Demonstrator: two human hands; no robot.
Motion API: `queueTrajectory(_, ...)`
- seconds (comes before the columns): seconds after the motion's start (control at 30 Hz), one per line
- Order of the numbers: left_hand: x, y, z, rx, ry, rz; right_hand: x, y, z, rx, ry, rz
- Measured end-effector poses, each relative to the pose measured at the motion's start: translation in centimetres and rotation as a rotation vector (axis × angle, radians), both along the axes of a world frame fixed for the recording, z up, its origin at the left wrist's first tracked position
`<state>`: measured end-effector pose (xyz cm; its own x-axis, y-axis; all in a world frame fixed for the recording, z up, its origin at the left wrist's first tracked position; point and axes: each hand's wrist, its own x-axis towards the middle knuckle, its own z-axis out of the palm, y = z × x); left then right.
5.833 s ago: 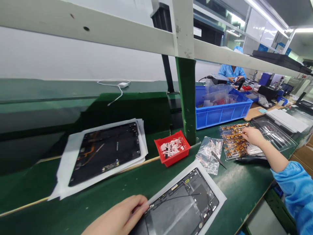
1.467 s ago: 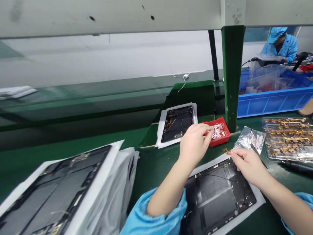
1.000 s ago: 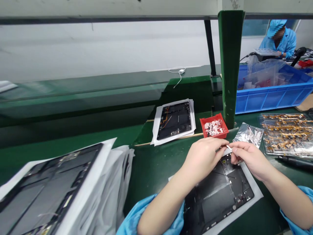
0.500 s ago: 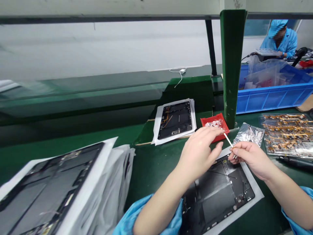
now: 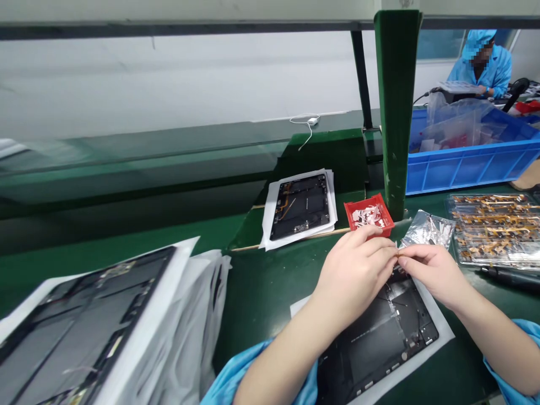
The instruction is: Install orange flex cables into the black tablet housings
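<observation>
Above the top edge of a black tablet-like housing (image 5: pixel 375 349), my two hands meet. My right hand (image 5: pixel 436 275) is closed in a pinch on a small orange flex cable (image 5: pixel 399 255), of which only a bit shows. The fingers of my left hand (image 5: pixel 356 273) are bunched together against the same spot, and what they hold is hidden. The housing lies on a white sheet (image 5: pixel 439 334) on the green bench, partly covered by my left forearm. Just beyond my left hand is a red tray (image 5: pixel 386 216) with small white pieces.
A stack of housings (image 5: pixel 101 304) interleaved with white sheets stands at left. Another housing (image 5: pixel 301 205) lies behind. At right are a clear bag (image 5: pixel 430 230), a clear tray of orange flex cables (image 5: pixel 498 230), a black tool (image 5: pixel 512 278) and a blue bin (image 5: pixel 472 169). A person (image 5: pixel 485 64) sits beyond.
My left hand has moved right and down to meet the right fingertips, and its fingers have closed. The white strip seen between the hands is now hidden.
</observation>
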<state>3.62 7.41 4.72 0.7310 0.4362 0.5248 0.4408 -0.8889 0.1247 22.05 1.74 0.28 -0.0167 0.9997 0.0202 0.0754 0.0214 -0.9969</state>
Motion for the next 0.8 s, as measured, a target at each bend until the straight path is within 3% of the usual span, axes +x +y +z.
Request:
queueTrajectory(0.2,0.1,-0.7,0.1,0.071,0.072,0.007,-0.8,-0.4,0.1,0.189,-0.271,-0.071)
queueTrajectory(0.37,0.0,-0.2,-0.3,0.09,0.008,0.071,-0.9,-0.4,-0.1,0.157,-0.275,-0.068)
queueTrajectory(0.47,-1.2,1.4,0.0,0.076,-0.091,0.248,-0.9,-0.4,-0.1,0.046,-0.228,-0.051)
queueTrajectory(0.6,-3.2,3.9,0.7,0.041,-0.214,0.636,-0.9,-0.5,0.1,-0.058,-0.154,-0.004)
queueTrajectory(0.67,-3.6,4.6,0.4,-0.023,-0.247,0.729,-0.9,-0.5,0.1,-0.069,-0.082,0.011)
queueTrajectory(0.8,-2.6,5.0,-1.5,-0.142,-0.167,0.591,-0.8,-0.3,-0.4,-0.149,0.1,-0.021)
